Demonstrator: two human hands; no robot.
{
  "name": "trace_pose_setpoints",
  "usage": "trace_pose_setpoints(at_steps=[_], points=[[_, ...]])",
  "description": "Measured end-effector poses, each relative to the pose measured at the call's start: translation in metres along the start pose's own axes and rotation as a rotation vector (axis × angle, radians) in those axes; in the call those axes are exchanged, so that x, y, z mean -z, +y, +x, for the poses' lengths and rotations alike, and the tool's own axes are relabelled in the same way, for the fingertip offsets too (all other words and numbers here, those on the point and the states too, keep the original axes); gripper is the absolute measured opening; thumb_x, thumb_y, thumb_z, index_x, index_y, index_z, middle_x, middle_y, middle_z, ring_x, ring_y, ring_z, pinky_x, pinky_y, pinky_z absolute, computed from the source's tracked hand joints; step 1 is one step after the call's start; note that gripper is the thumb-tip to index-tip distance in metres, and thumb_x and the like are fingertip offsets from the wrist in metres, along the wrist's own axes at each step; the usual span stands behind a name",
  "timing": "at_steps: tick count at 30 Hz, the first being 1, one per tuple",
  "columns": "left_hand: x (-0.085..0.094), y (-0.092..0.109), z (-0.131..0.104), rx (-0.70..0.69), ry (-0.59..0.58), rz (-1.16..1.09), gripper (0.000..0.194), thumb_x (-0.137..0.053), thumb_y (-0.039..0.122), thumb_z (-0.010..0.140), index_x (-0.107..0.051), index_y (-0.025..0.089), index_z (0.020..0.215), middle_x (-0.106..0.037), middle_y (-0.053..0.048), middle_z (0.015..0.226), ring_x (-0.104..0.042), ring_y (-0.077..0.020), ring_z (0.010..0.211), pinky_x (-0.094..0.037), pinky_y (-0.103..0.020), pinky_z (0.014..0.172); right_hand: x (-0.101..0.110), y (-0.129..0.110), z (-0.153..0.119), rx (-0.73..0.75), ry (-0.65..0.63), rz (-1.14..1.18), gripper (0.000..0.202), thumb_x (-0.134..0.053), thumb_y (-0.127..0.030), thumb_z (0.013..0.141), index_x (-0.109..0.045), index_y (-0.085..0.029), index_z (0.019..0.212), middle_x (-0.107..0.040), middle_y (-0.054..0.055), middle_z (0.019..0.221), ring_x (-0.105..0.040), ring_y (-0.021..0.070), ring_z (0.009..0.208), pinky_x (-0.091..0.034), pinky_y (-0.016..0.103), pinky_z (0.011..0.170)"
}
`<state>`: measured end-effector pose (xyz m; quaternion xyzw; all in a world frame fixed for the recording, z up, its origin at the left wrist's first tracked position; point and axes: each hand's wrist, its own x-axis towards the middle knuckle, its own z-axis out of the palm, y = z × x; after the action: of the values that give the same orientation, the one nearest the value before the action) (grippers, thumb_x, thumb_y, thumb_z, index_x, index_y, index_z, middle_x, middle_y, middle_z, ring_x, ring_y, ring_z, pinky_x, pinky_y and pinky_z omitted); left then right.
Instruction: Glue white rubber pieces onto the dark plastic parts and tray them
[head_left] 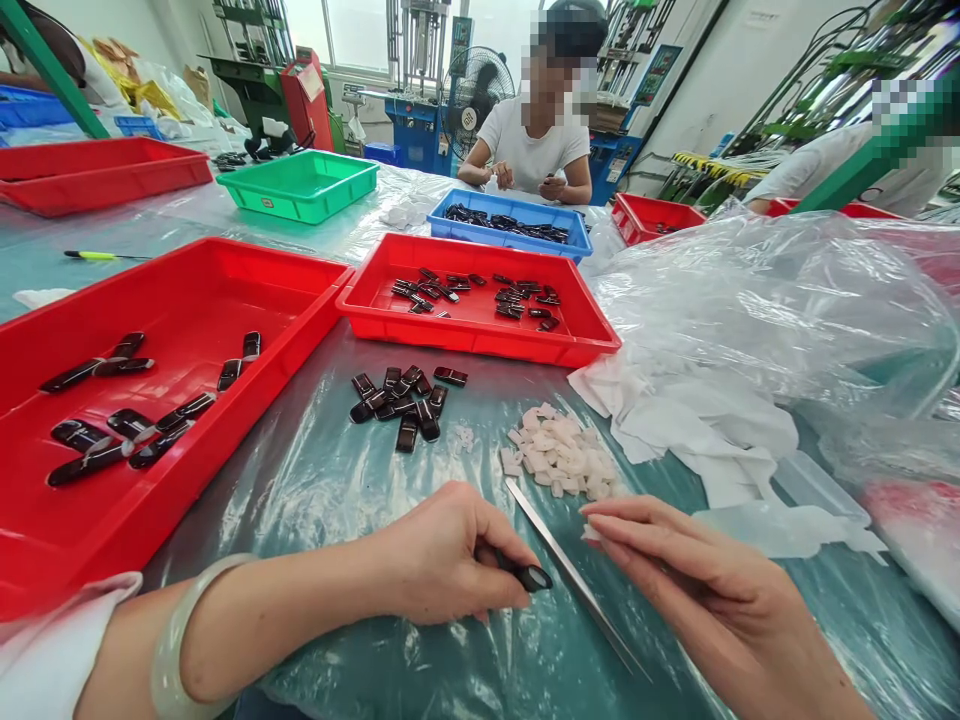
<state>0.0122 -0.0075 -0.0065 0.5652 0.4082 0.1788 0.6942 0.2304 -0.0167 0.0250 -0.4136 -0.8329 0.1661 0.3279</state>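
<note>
My left hand (439,555) pinches a small glossy black part (529,576) between thumb and fingers, low over the plastic-covered table. My right hand (694,590) holds metal tweezers (570,575) that slant up toward the left, and its fingertips pinch a tiny white piece (591,534). A heap of small white pieces (559,455) lies just beyond both hands. A cluster of black parts (401,400) sits on the table farther out.
A big red tray (225,270) with black parts is at my left; another red tray (480,340) lies ahead, then a blue tray (510,215) and a green tray (300,185). White sheets (697,430) and clear bags (787,300) fill the right. A person (536,145) sits opposite.
</note>
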Motion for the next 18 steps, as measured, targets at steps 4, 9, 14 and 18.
trace_pose_setpoints(at_steps=[4, 9, 14, 18], points=[[0.000, -0.003, 0.000, -0.016, -0.001, 0.019, 0.026, -0.067, 0.023, 0.064, -0.073, 0.012, 0.087, -0.059, -0.001, 0.060, -0.054, -0.0110, 0.047, -0.044, -0.019, 0.044, -0.006, -0.013, 0.002, -0.014, -0.034, 0.191, 0.023, -0.058, -0.012, 0.081, -0.070, -0.028, 0.093, -0.071, 0.000, 0.088, -0.069, 0.0124, 0.074, -0.056, 0.015, 0.062], [0.000, 0.001, -0.001, -0.051, -0.023, 0.055, 0.024, -0.064, 0.021, 0.066, -0.073, 0.012, 0.087, -0.057, 0.000, 0.057, -0.054, -0.0104, 0.047, -0.041, -0.017, 0.043, -0.019, -0.021, -0.008, -0.099, -0.050, 0.313, 0.027, -0.063, -0.006, 0.076, -0.069, -0.027, 0.091, -0.070, 0.000, 0.087, -0.068, 0.0116, 0.073, -0.055, 0.014, 0.063], [0.000, 0.003, -0.001, -0.069, -0.031, 0.078, 0.026, -0.062, 0.020, 0.067, -0.074, 0.012, 0.089, -0.055, 0.000, 0.057, -0.052, -0.0098, 0.048, -0.038, -0.016, 0.043, -0.026, -0.021, -0.013, -0.013, -0.058, 0.315, 0.037, -0.060, 0.002, 0.074, -0.066, -0.026, 0.098, -0.066, 0.001, 0.087, -0.065, 0.0130, 0.075, -0.055, 0.020, 0.064], [0.000, 0.002, -0.003, -0.092, -0.037, 0.081, 0.024, -0.062, 0.018, 0.068, -0.074, 0.010, 0.087, -0.053, 0.001, 0.054, -0.052, -0.0094, 0.048, -0.036, -0.016, 0.043, -0.028, -0.019, -0.015, 0.033, -0.073, 0.263, 0.041, -0.058, 0.005, 0.074, -0.062, -0.024, 0.103, -0.063, 0.003, 0.089, -0.063, 0.0133, 0.079, -0.055, 0.022, 0.066]])
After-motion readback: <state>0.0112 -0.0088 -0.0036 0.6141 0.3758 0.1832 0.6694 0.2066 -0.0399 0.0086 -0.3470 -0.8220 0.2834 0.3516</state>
